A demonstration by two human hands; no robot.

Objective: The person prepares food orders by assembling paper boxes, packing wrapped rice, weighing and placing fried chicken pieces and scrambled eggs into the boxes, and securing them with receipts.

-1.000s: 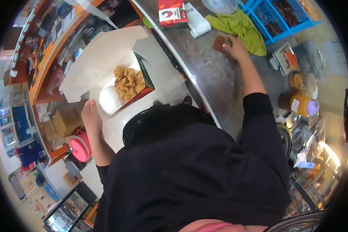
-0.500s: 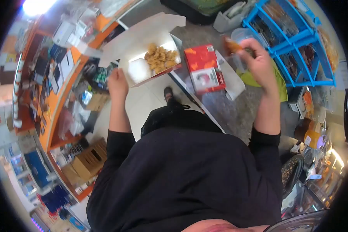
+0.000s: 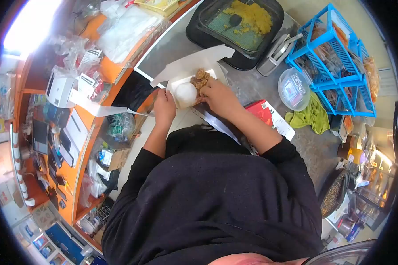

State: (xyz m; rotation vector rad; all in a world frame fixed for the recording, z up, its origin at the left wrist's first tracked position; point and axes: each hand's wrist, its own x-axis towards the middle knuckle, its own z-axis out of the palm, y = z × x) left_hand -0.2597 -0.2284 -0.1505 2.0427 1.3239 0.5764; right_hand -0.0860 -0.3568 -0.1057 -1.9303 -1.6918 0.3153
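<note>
My left hand [image 3: 165, 106] grips the near left wall of an open white food box [image 3: 194, 58], held up beside the metal counter. Inside it a white round mound [image 3: 185, 92], apparently rice, lies next to brown fried pieces [image 3: 200, 78]. My right hand [image 3: 216, 96] reaches into the box's right side at the fried pieces. Its fingers are closed, and what they hold is hidden. A red box [image 3: 260, 111] and a white paper [image 3: 281, 123] lie on the counter, partly behind my right forearm.
A black tray [image 3: 203, 20] holds yellow food and a dark scoop. Right of it are a metal holder [image 3: 274, 55], a clear round tub [image 3: 293, 88], a green cloth [image 3: 311, 115] and blue baskets [image 3: 323, 48]. An orange shelf [image 3: 82, 152] with a printer [image 3: 59, 90] is at left.
My right hand has lifted a small brown packet from the counter and moved left to the food box. The view has shifted toward the black tray; my left hand still holds the box.
</note>
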